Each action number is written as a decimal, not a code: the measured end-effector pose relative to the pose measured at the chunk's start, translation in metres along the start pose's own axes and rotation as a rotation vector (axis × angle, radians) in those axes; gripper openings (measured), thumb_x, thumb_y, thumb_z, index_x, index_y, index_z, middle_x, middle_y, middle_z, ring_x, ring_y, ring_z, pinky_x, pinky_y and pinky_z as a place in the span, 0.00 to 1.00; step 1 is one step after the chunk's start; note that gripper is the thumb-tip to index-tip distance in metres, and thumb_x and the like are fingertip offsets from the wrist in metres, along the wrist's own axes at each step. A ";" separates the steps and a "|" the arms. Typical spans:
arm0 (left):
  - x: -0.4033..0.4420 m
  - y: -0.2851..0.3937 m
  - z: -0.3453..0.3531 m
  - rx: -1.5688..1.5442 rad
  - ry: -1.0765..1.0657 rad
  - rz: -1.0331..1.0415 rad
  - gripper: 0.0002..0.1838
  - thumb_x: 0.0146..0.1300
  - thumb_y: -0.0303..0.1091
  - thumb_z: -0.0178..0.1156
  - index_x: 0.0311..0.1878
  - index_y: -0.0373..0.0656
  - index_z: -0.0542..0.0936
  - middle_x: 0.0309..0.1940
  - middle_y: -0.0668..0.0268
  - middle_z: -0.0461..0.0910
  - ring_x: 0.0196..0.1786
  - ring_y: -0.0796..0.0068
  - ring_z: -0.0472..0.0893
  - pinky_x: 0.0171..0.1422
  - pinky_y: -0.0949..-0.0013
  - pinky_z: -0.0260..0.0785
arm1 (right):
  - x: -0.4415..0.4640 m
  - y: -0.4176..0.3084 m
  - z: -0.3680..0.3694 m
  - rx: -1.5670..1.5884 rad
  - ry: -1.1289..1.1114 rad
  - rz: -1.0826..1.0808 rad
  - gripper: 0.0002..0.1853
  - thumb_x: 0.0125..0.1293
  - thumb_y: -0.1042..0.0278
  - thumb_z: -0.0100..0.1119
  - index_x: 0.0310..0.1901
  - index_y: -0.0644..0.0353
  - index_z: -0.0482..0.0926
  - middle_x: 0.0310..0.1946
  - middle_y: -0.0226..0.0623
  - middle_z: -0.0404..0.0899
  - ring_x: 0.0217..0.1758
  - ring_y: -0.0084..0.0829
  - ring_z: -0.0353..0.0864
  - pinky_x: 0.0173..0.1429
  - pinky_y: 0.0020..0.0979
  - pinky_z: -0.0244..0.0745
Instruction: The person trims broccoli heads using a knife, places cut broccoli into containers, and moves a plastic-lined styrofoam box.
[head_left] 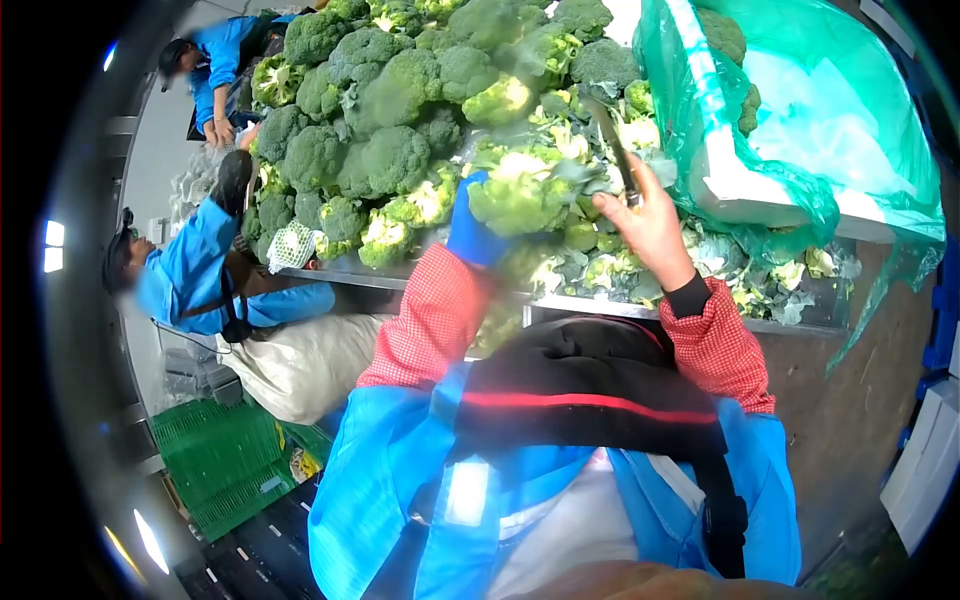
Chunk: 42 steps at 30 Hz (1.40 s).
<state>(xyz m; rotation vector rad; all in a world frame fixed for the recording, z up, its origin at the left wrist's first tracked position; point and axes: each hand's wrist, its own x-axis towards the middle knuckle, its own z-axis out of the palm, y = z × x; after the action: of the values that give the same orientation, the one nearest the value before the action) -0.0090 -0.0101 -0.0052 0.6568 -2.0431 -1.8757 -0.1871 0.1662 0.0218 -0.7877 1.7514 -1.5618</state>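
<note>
My left hand (472, 228), in a blue glove, is closed on a broccoli head (515, 203) held over the table's front edge; most of its fingers are hidden behind the florets, and the view is blurred there. My right hand (652, 222) is bare and wrapped round the handle of a knife (611, 140). The dark blade points up and away from me, to the right of the held broccoli and apart from it. Beneath both hands lie cut leaves and stem trimmings (610, 272). A large heap of broccoli heads (400, 90) rises beyond my left hand.
On the right stands a white foam box (745, 205) lined with green plastic film (820, 205). Two people in blue jackets (190, 255) (222, 55) work along the left side. A white sack (305, 370) and a green crate (215, 465) are at lower left.
</note>
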 end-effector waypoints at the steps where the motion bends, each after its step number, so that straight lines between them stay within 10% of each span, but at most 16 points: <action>1: 0.003 0.003 -0.001 -0.414 0.006 -0.119 0.24 0.68 0.43 0.51 0.64 0.42 0.69 0.58 0.56 0.77 0.58 0.60 0.79 0.62 0.58 0.74 | 0.005 0.017 0.004 -0.095 -0.031 -0.071 0.34 0.61 0.57 0.69 0.63 0.67 0.68 0.53 0.47 0.78 0.49 0.31 0.79 0.56 0.32 0.73; 3: 0.007 0.012 -0.010 -1.168 -0.099 -0.381 0.28 0.66 0.44 0.59 0.65 0.42 0.68 0.61 0.55 0.74 0.59 0.60 0.78 0.65 0.58 0.72 | 0.006 0.018 0.008 -0.120 -0.149 -0.141 0.27 0.62 0.58 0.68 0.57 0.68 0.74 0.44 0.42 0.81 0.41 0.26 0.80 0.46 0.28 0.76; 5: 0.003 0.022 -0.003 -0.877 -0.242 0.018 0.33 0.63 0.48 0.62 0.67 0.43 0.66 0.63 0.54 0.72 0.60 0.60 0.77 0.66 0.60 0.71 | 0.000 0.008 0.003 0.033 -0.189 0.036 0.25 0.63 0.59 0.66 0.55 0.68 0.75 0.39 0.38 0.82 0.36 0.23 0.80 0.40 0.25 0.75; 7: 0.007 0.031 -0.018 -1.059 -0.097 -0.510 0.41 0.57 0.54 0.67 0.70 0.46 0.64 0.65 0.58 0.70 0.64 0.62 0.73 0.69 0.59 0.67 | -0.006 -0.005 -0.002 0.222 -0.224 0.081 0.17 0.66 0.62 0.63 0.48 0.67 0.77 0.29 0.33 0.80 0.24 0.19 0.77 0.26 0.21 0.71; 13: 0.021 -0.002 0.000 0.370 -0.284 0.157 0.36 0.45 0.41 0.74 0.60 0.46 0.74 0.54 0.64 0.78 0.57 0.60 0.76 0.68 0.52 0.62 | 0.006 -0.020 -0.002 0.604 0.068 0.222 0.10 0.68 0.64 0.61 0.39 0.60 0.73 0.16 0.24 0.66 0.13 0.16 0.64 0.17 0.23 0.60; 16: 0.017 0.015 0.034 -0.168 -0.262 -0.087 0.26 0.54 0.37 0.67 0.57 0.45 0.78 0.54 0.63 0.79 0.58 0.60 0.76 0.67 0.56 0.64 | 0.021 0.005 -0.006 0.399 0.100 0.109 0.10 0.69 0.64 0.60 0.38 0.60 0.72 0.16 0.23 0.66 0.13 0.16 0.64 0.16 0.23 0.60; 23: 0.012 0.032 0.038 0.091 -0.409 0.014 0.27 0.66 0.44 0.56 0.67 0.48 0.70 0.61 0.62 0.74 0.60 0.66 0.76 0.65 0.55 0.67 | 0.009 0.021 -0.009 0.155 -0.146 0.053 0.29 0.65 0.42 0.61 0.46 0.67 0.73 0.20 0.27 0.71 0.14 0.18 0.66 0.18 0.22 0.63; 28: 0.006 0.054 0.010 -1.097 -0.565 -0.531 0.40 0.68 0.66 0.45 0.75 0.54 0.54 0.66 0.55 0.68 0.61 0.50 0.75 0.61 0.44 0.73 | 0.011 0.027 -0.009 0.335 -0.120 0.246 0.26 0.66 0.42 0.61 0.37 0.63 0.71 0.15 0.28 0.68 0.12 0.21 0.67 0.17 0.24 0.62; 32: -0.005 0.069 0.041 -0.108 0.042 -0.447 0.50 0.59 0.47 0.68 0.76 0.47 0.47 0.63 0.54 0.68 0.58 0.62 0.76 0.54 0.56 0.77 | -0.003 0.024 0.015 0.465 -0.062 0.296 0.17 0.71 0.50 0.56 0.37 0.57 0.69 0.15 0.27 0.66 0.10 0.21 0.63 0.15 0.25 0.61; 36: -0.001 0.027 0.054 -0.197 0.106 -0.035 0.49 0.52 0.28 0.72 0.74 0.47 0.53 0.62 0.61 0.70 0.60 0.69 0.73 0.62 0.65 0.71 | -0.006 0.027 0.027 0.402 -0.161 0.295 0.16 0.71 0.53 0.57 0.37 0.60 0.71 0.18 0.31 0.71 0.11 0.20 0.65 0.15 0.24 0.62; 42: -0.006 0.039 0.034 -0.363 0.082 -0.244 0.45 0.52 0.29 0.70 0.72 0.47 0.57 0.61 0.61 0.71 0.61 0.67 0.74 0.61 0.61 0.72 | -0.011 0.017 0.008 0.607 0.063 0.197 0.13 0.70 0.60 0.58 0.37 0.63 0.71 0.20 0.32 0.72 0.13 0.21 0.68 0.17 0.24 0.62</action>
<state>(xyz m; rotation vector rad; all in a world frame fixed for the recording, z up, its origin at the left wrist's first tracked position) -0.0257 0.0239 0.0298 0.8960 -1.5699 -2.2364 -0.1739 0.1719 0.0054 -0.2602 1.2338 -1.8472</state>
